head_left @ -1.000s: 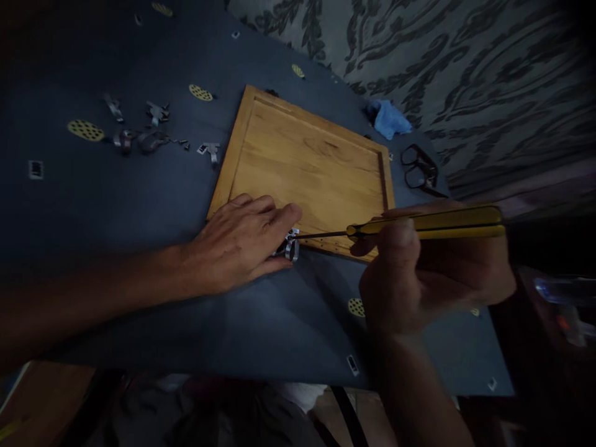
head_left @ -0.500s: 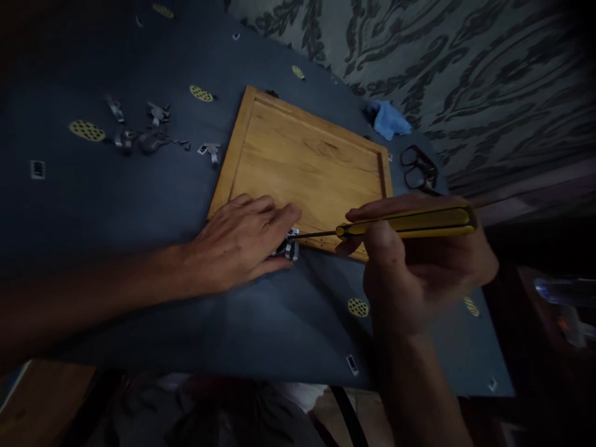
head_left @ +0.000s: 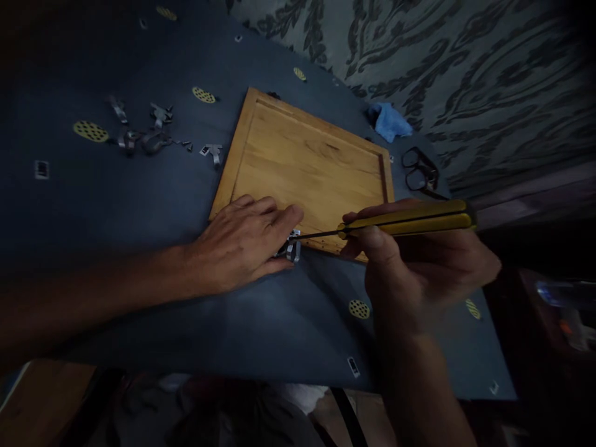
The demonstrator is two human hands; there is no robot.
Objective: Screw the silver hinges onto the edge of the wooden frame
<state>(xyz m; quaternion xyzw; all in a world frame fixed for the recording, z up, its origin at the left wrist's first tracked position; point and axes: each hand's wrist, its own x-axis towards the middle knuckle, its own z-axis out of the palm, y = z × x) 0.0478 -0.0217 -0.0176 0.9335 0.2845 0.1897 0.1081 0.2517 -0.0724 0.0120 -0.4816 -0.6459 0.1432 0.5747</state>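
Observation:
A framed wooden door panel (head_left: 307,164) lies flat on the dark blue table covering. My left hand (head_left: 246,242) presses down at its near edge, thumb below and fingers on the wood, gripping a metal cabinet hinge (head_left: 293,249) that is partly hidden under the hand. My right hand (head_left: 419,267) is closed around the yellow handle of a screwdriver (head_left: 405,220), held almost level. Its thin shaft points left, and the tip meets the hinge beside my left fingers; the screw head itself is too small to make out.
Several loose metal hinge parts (head_left: 153,141) and small screws (head_left: 187,146) lie left of the panel. Beyond its right end are a blue cloth (head_left: 390,121) and glasses (head_left: 419,171). A patterned wall (head_left: 410,56) borders the table's far side.
My right thumb has shifted slightly left along the screwdriver, and its handle end is tilted up a little. The view has shifted slightly; my left hand stays on the hinge.

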